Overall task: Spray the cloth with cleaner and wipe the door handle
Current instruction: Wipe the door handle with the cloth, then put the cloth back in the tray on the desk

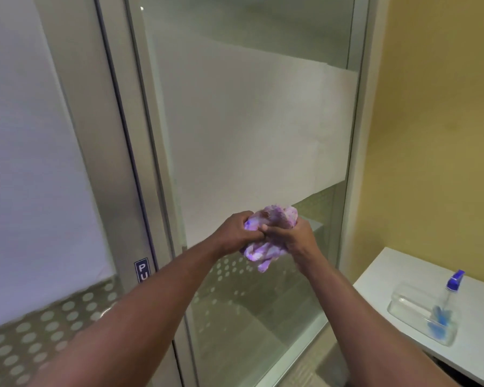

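Note:
A bunched purple cloth [274, 227] is gripped between both hands in front of the frosted glass panel. My left hand [236, 233] clasps its left side and my right hand [296, 241] wraps its right side, fingers closed into the fabric. The spray bottle [449, 297], clear with a blue trigger head, stands in a clear plastic tray [408, 305] on the white counter at the lower right. Part of a curved metal door handle [106, 311] shows at the lower left, mostly hidden behind my left forearm.
The glass door with a metal frame [129, 169] fills the left, bearing a small blue sign [142, 270] reading "PU". A fixed glass panel [249, 121] stands ahead. A yellow wall [436, 135] rises at the right above the white counter [389, 272].

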